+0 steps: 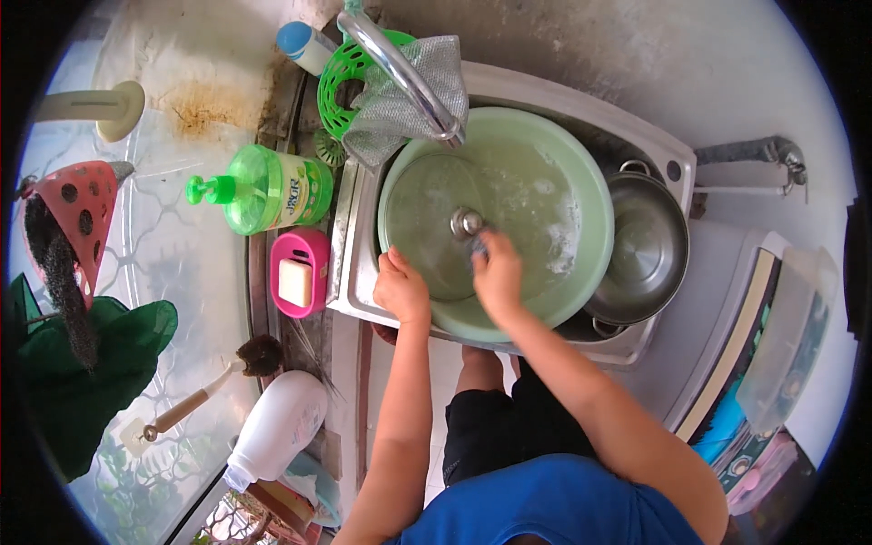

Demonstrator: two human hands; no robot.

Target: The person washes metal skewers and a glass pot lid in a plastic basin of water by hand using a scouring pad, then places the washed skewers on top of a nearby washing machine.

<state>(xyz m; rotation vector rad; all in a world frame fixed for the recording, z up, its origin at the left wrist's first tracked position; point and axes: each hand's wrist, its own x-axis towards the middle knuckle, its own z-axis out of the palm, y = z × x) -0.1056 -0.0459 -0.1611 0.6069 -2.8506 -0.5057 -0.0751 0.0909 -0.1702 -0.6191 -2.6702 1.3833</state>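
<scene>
Remotely, I note a stained whitish wall [581,45] at one o'clock, translucent patterned window [204,309] at nine, pale floor [441,374] at six.

The clearest writing stands on the label [292,189] of the green pump bottle [254,189], which is beside the left edge of the steel sink [343,277]. It is one short word in large dark letters, printed on a pale ground, and it appears turned on its side. Around this word there is perhaps some smaller print, but it is too small for reading.
</scene>
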